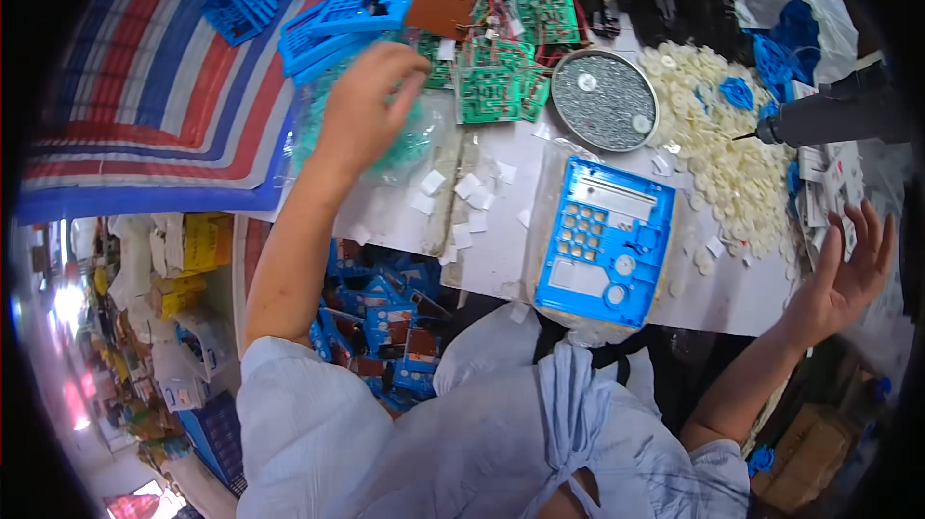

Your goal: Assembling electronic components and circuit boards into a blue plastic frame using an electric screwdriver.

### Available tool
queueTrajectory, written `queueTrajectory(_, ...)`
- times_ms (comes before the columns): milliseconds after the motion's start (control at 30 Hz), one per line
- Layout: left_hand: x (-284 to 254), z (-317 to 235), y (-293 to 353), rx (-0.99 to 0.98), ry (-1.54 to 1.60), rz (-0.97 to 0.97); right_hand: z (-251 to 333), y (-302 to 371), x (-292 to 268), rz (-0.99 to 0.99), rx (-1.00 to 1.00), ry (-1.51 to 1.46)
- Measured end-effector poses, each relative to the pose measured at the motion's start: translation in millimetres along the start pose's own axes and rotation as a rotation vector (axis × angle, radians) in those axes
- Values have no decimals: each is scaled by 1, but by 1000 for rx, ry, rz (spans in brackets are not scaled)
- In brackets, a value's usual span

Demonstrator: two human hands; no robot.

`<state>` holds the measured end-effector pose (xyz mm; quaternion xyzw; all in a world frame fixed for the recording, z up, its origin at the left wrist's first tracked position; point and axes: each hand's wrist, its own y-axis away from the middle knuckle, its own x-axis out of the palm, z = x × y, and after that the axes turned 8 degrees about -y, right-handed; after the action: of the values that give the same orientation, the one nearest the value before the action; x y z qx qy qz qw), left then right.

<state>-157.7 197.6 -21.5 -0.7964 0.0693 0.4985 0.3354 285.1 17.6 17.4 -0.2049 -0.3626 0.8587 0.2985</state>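
A blue plastic housing with square keypad holes and round openings lies in front of me on a clear plastic-wrapped pad. My left hand hovers over a clear bag of teal small parts, fingers bent, thumb apart from them, nothing visible in its grasp. Just beyond it are stacked blue housings and a brown board. Out to the right, my right hand is raised, palm up and fingers spread, holding nothing. It is beside the heap of cream-coloured round discs.
Green circuit boards with wires lie at the back. A round tin of small metal screws stands mid-table. A dark electric screwdriver juts in from the right. White paper squares are scattered. More blue housings fill the space below the table.
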Motion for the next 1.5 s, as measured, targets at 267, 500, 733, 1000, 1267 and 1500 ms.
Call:
queueTrajectory(267, -33, 19, 35, -262, -334, 331, -6, 25, -4, 125, 59, -99)
queueTrajectory(500, -22, 16, 38, -39, -547, 297, 5, 32, 12, 205, 105, -172)
queueTrajectory(733, -37, 14, 29, -455, 249, -126, 17, 58, 28, 190, 255, -216)
queueTrajectory(1000, -10, -113, 30, 201, 178, -49, 29, 43, 150, 923, 1243, -769)
queueTrajectory(1267, 29, -134, 69, 298, 274, -80, 11, 39, 134, 987, 691, -544)
queueTrajectory(1500, 49, -125, 101, 345, 330, 177, 1, 67, 119, 1136, 503, -258)
